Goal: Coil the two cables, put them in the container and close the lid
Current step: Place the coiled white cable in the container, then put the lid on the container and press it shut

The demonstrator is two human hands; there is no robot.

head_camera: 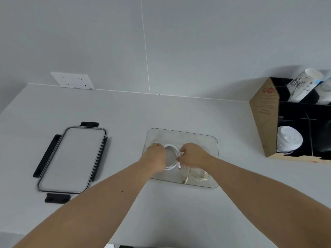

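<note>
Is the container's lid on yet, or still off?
Off. The lid lies flat on the counter, apart from the open container, where both hands hold a white coil.

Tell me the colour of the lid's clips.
Black clips on the lid; head view.

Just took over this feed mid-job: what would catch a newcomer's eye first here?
Both hands, left hand and right hand, meet mid-frame over the clear container, holding a white coiled cable inside it. A second coiled cable lies at its near end. The lid, with black latches, lies apart on the counter, left.
</note>
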